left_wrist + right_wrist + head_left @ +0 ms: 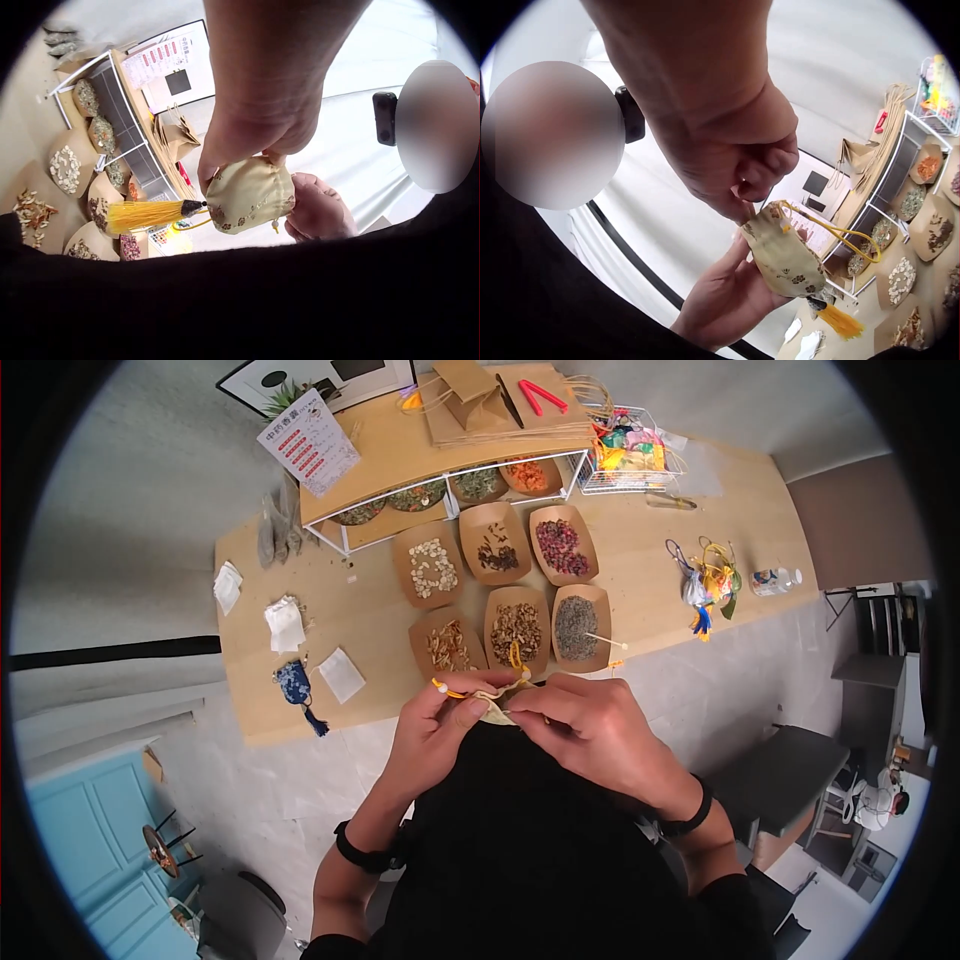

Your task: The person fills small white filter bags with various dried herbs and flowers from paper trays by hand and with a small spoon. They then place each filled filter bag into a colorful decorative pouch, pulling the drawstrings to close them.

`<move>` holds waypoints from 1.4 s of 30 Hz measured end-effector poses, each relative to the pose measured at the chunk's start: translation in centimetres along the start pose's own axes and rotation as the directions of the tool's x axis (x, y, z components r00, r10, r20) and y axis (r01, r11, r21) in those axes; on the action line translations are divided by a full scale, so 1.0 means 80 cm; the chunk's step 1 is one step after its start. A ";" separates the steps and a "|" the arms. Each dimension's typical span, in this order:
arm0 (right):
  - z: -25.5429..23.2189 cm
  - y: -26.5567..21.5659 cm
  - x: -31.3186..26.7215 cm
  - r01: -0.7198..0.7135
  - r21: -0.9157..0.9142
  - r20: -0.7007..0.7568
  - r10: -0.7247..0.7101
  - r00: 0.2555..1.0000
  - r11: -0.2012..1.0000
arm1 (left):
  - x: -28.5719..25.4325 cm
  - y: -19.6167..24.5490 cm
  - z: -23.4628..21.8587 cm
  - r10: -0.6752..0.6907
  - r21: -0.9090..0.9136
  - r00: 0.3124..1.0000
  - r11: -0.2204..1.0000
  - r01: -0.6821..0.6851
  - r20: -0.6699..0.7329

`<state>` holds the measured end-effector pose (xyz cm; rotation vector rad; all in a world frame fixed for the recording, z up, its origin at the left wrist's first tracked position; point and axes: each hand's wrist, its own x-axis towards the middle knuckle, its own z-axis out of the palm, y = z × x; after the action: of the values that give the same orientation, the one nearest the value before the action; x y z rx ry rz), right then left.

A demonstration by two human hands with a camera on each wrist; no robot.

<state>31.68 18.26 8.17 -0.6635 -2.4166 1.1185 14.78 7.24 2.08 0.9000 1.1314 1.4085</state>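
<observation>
A small pale yellow drawstring pouch [500, 712] with a flower pattern is held close in front of the body, over the table's near edge. My left hand [430, 738] grips one side of it, and in the right wrist view the palm lies along the pouch [786, 259]. Fingertips of my right hand [600, 728] pinch the pouch at its gathered mouth. A yellow cord loop [874, 256] hangs from the mouth, and a yellow tassel [142, 216] from the other end. The inside of the pouch is hidden.
Paper trays of dried herbs [517, 628] and flower buds [563, 548] stand just beyond the hands. White packets [342, 675] and a blue tasselled pouch [293, 683] lie left. Other pouches [715, 575] and a bottle [777, 581] are right. A shelf [400, 460] stands behind.
</observation>
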 end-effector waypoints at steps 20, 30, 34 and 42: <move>-0.011 0.022 0.002 0.039 -0.209 0.366 0.041 0.930 0.977 | 0.015 -0.009 0.014 0.003 -0.035 1.000 0.999 -0.002 0.009; -0.006 0.027 0.015 -0.077 0.020 0.308 0.067 0.949 0.997 | 0.028 -0.003 0.013 -0.033 -0.181 0.995 0.983 0.016 -0.093; -0.012 0.036 0.024 -0.053 0.021 0.393 0.041 0.919 0.998 | 0.027 0.001 0.011 -0.020 -0.135 0.992 0.991 0.004 -0.121; 0.008 0.038 0.022 -0.329 0.461 0.121 0.309 0.943 0.824 | 0.040 0.002 -0.009 -0.088 -0.305 0.936 0.952 -0.022 -0.341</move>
<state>30.70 20.62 5.64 -0.8957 -1.9718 1.7997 13.58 10.25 1.89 0.4138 1.1399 1.7046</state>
